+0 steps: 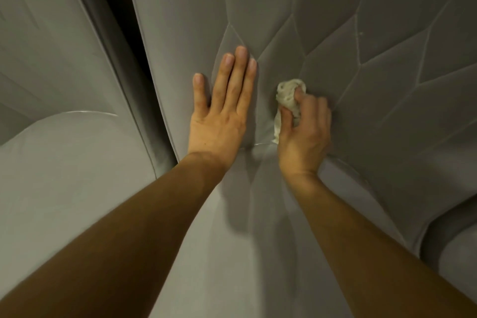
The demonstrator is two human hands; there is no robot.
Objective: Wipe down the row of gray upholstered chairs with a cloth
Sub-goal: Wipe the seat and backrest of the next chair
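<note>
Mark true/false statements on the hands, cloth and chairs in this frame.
1. The left hand lies flat, fingers straight, on the chair backrest. True.
2. The cloth is held in the left hand. False: the right hand grips it against the backrest.
3. The cloth is off-white and bunched up. True.
4. The backrest is plain, without seams. False: stitched seams divide it into panels.
5. A dark gap separates this chair from the neighbouring chair on the left. True.
</note>
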